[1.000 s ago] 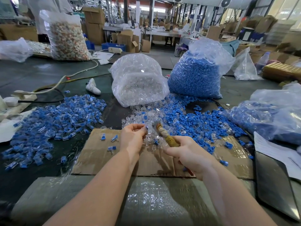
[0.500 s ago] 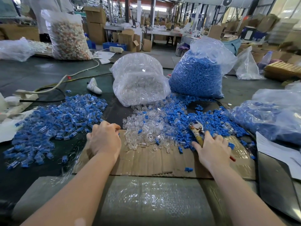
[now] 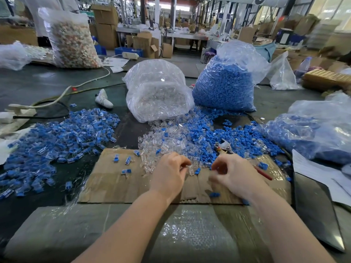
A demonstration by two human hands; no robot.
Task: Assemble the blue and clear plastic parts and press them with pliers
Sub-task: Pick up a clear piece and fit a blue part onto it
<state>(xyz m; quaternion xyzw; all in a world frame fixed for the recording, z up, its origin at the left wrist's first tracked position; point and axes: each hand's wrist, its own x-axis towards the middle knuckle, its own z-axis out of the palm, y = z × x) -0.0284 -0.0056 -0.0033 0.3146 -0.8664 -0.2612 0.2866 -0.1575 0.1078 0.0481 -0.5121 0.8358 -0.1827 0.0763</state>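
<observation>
A clear part is pinched by the left hand. The right hand is curled, seemingly round a blue part. Both are judged light, stiff, slippery; sides should be gripped.

This is a factory floor or assembly workshop — a big hall, not a home. On the near worktable stand large clear bags, one full of blue plastic parts and one of clear parts, with loose heaps around them. At the far side there are stacked cardboard boxes, long workbenches and support columns — all typical for small production work.
</observation>
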